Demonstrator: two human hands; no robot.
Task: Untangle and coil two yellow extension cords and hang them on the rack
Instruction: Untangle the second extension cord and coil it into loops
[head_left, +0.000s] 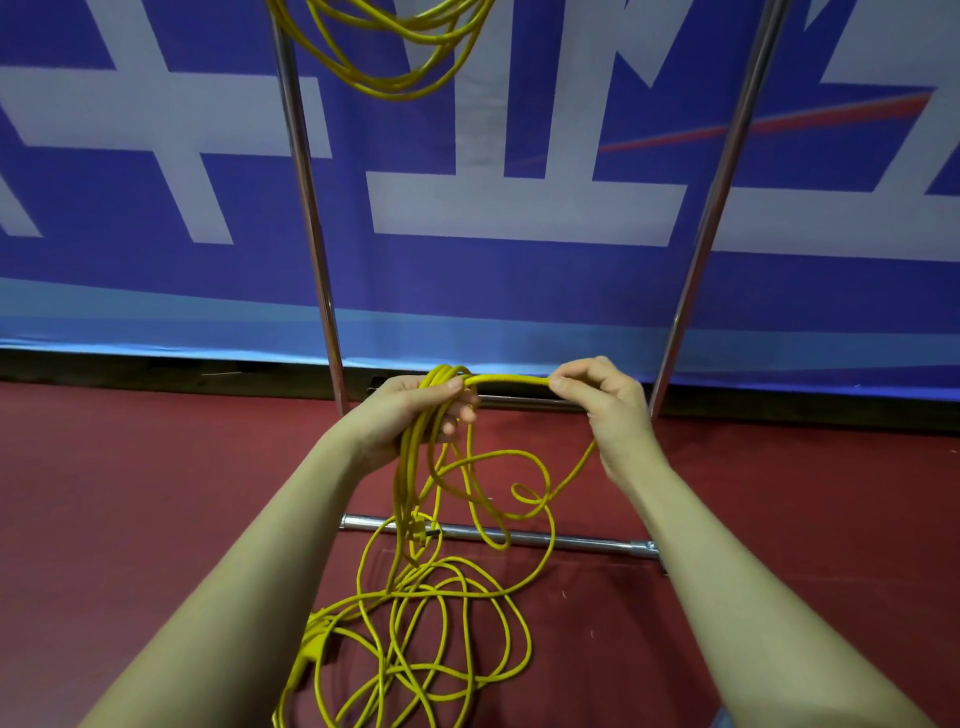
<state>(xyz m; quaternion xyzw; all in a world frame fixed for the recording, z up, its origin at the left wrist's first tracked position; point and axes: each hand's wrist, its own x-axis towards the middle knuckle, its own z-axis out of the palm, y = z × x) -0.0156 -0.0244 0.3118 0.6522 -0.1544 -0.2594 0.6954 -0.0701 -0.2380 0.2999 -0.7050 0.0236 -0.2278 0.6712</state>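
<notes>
One yellow extension cord (395, 62) hangs in loops from the top of the metal rack (306, 197). My left hand (410, 415) grips several loops of the second yellow cord (447, 623) in front of the rack. My right hand (602, 400) pinches a short stretch of that cord, held level between both hands. From my left hand the loops hang down, and the remainder of the cord lies in a loose tangle on the red floor between my forearms. A yellow plug (311, 649) lies at the tangle's left side.
The rack's two chrome uprights rise at left and right (722, 197), with a low crossbar (571, 543) on the floor under the hanging loops. A blue and white banner (519, 208) covers the wall behind. Red floor (130, 493) spreads to both sides.
</notes>
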